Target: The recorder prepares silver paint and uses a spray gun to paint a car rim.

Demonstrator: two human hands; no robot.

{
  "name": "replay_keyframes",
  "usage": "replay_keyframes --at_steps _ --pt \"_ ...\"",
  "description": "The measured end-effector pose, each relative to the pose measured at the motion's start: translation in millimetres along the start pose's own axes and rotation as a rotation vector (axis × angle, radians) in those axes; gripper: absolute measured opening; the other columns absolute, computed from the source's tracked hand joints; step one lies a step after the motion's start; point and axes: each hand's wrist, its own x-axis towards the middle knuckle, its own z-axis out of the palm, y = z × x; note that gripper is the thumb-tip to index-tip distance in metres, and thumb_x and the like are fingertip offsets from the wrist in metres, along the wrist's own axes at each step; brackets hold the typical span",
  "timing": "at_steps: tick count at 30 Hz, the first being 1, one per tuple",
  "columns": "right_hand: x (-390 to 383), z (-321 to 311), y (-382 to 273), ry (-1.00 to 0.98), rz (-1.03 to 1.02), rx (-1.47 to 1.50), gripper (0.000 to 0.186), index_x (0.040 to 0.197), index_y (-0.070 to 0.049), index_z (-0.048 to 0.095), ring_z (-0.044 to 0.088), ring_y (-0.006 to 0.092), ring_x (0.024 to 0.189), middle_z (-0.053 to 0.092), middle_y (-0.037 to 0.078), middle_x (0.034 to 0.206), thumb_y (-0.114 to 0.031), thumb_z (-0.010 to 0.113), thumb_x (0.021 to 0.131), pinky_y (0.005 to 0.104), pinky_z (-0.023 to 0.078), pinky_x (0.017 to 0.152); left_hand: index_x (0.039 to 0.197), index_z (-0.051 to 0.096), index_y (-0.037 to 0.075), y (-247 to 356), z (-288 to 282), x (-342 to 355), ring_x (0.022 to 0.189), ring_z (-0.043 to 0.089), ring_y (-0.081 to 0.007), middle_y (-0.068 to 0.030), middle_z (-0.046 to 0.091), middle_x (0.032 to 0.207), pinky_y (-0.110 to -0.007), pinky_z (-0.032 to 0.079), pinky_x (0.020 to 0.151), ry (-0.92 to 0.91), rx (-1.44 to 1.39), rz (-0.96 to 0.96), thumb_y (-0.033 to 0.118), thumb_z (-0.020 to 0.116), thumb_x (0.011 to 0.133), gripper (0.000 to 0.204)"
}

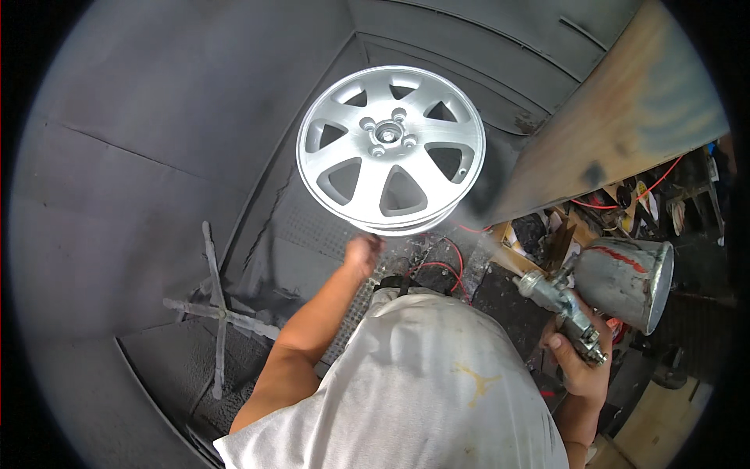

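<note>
While the right hand point(582, 367) grips a sprayer point(556, 293) — a wheel point(389, 135) (silver) stands apart.

This is looking like a paint workshop: a silver alloy wheel point(388, 134) is lying face up between dull grey, paint-dusted walls point(141, 117), and a spray gun point(558, 297) is carrying a paint-smeared metal cup point(617, 281). A red hose point(441, 264) is trailing across the grimy floor point(312, 227), while jumbled supplies point(558, 234) are crowding the right side.
</note>
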Motion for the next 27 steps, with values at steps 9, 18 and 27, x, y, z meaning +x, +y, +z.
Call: replay_keyframes --at_steps 9,18,27 --pt "0 -3 -4 0.011 -0.005 0.053 0.062 0.136 0.009 0.053 0.059 0.0134 0.072 0.064 0.010 0.082 -0.014 0.076 0.084 0.0254 0.046 0.063 0.101 0.052 0.002 25 22 -21 0.095 0.054 -0.0256 -0.0107 0.054 0.105 -0.041 0.052 0.085 -0.014 -0.014 -0.055 0.003 0.043 0.092 0.013" --pt "4 -3 -17 -0.261 0.150 0.151 0.058 0.130 0.010 0.058 0.060 0.0132 0.078 0.066 0.008 0.084 -0.011 0.078 0.080 0.0279 0.047 0.077 0.125 0.049 0.003 -43 95 -52 0.116 0.058 -0.0286 -0.0135 0.055 0.129 -0.046 0.053 0.095 -0.237 0.048 -0.268 0.003 0.042 0.092 0.034" --pt "2 -6 -13 0.045 0.034 -0.006 0.067 0.137 0.007 0.052 0.054 0.0091 0.061 0.066 0.011 0.082 -0.018 0.079 0.081 0.0224 0.043 0.054 0.115 0.052 -0.001 -42 71 -40 0.117 0.058 -0.0260 -0.0149 0.058 0.121 -0.039 0.052 0.096 -0.081 -0.208 -0.150 0.000 0.043 0.089 0.027"
